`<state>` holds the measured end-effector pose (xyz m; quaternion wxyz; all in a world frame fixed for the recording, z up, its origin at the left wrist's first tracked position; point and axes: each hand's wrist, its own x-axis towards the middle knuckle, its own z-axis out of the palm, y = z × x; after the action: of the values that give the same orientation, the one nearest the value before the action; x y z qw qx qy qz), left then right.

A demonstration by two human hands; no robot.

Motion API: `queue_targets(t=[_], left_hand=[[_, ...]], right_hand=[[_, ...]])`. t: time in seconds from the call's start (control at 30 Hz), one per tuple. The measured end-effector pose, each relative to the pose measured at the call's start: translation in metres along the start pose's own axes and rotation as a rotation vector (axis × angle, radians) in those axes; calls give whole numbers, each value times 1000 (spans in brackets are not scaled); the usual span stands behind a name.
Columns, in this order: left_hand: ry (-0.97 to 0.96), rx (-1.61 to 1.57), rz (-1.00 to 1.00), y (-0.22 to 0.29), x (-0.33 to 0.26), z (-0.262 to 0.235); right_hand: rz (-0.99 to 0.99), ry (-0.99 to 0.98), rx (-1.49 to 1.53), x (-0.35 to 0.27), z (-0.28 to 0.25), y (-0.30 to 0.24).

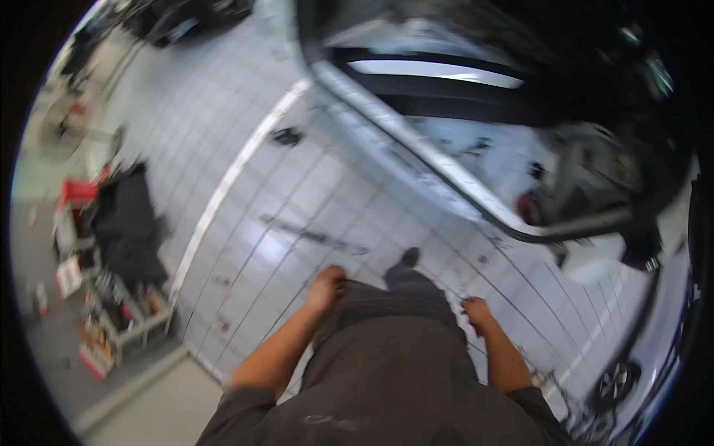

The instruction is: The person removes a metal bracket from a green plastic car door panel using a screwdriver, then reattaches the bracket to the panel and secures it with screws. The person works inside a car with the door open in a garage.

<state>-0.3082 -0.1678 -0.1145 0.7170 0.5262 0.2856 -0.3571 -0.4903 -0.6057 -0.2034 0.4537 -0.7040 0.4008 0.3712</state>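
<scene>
My left hand (327,290) hangs at my left side, level with my thigh, its fingers curled in. Whatever it may hold is hidden. On the other side my right hand (477,312) is closed too, and a small dark shape shows at its fingertips, too blurred to name. Both hands are apart from the car body (424,152), whose open door or hatch frame with a pale sill and dark seal lies ahead to the right. One dark shoe (410,257) is visible beyond my grey trousers (420,286).
Pale floor tiles (297,193) carry a white stripe (238,167). A small black object (287,136) lies on them. At left stand a cart with several tools and boxes (123,312), a dark cloth (130,223) and a red bin (76,193). A car wheel (616,383) is at lower right.
</scene>
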Motion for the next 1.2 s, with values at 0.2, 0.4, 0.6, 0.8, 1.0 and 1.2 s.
queue_targets(t=[0.2,0.4,0.6,0.8,1.0,1.2], left_hand=[[18,-246,-71,47,21,125],[25,-268,-253,85,63,170],[-99,-206,-280,144,144,225],[-129,98,-117,196,183,297],[-83,190,-117,189,194,310],[66,98,-138,157,160,329]], right_hand=[[-271,147,-485,32,-110,-48],[-226,130,-140,65,-161,-116],[-198,211,10,103,-202,-160],[-148,676,-133,188,-304,-172],[113,813,-42,306,-392,-143],[250,930,44,377,-428,-123]])
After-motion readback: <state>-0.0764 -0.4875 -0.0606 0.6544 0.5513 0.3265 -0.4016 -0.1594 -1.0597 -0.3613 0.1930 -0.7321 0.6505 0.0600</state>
